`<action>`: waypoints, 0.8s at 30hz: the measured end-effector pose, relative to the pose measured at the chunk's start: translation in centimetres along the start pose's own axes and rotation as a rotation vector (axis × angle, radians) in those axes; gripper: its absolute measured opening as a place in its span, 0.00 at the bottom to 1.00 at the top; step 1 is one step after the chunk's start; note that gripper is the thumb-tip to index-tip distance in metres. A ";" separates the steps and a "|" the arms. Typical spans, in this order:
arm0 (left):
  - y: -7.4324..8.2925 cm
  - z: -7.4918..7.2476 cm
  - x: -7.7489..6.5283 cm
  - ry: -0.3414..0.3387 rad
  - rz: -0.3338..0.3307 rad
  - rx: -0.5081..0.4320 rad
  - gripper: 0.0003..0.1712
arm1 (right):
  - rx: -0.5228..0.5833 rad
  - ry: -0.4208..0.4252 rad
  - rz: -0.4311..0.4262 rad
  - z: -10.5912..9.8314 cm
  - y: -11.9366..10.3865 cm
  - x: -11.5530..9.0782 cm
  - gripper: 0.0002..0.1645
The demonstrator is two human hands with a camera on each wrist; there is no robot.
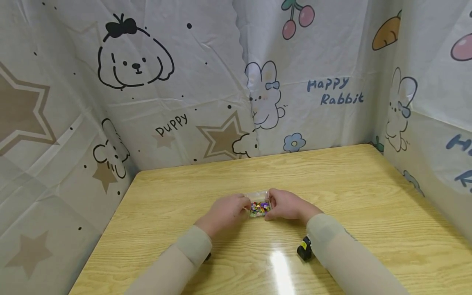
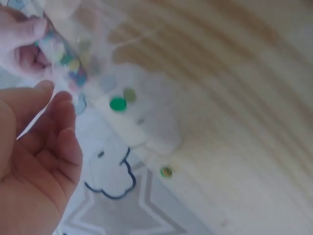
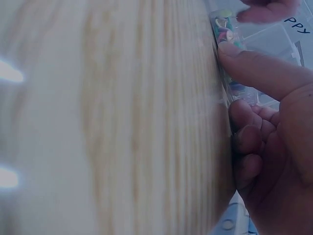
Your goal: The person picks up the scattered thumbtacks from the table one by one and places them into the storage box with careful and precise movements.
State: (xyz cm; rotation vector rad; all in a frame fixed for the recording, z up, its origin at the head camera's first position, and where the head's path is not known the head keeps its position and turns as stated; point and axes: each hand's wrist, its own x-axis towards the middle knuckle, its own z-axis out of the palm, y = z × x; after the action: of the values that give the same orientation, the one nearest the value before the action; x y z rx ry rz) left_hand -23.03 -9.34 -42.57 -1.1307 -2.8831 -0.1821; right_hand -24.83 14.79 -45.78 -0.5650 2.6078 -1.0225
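A small clear plastic box (image 1: 259, 207) with its clear lid (image 1: 257, 196) raised stands on the table, full of colourful sequins (image 1: 259, 209). My right hand (image 1: 289, 205) grips the box's right side; the thumb presses along its near edge in the right wrist view, the other fingers curled beside it. At the box's left side is my left hand (image 1: 228, 209), its fingertips right by the sequins. In the left wrist view the left hand (image 2: 41, 147) has bent fingers with thumb and index tips close together; I cannot tell whether they pinch a sequin. A green sequin (image 2: 118, 104) shows apart from the box.
The wooden table (image 1: 177, 196) has light glaring on its near part. Printed cloth (image 1: 206, 73) hangs along the back and both sides. A black strap piece (image 1: 304, 249) is at the right wrist. Another green-rimmed sequin (image 2: 167, 171) shows near the table edge in the left wrist view.
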 end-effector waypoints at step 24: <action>-2.7 -0.8 -2.9 -0.165 -0.132 -0.092 0.11 | -0.012 -0.009 0.023 0.1 -0.4 0.0 0.27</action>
State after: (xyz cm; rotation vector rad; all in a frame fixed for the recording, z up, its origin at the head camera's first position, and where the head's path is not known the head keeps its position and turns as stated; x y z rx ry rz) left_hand -22.72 -13.34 -42.27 -1.0144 -3.1278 -0.2394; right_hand -24.67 14.46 -45.56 -0.5396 2.6079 -0.9954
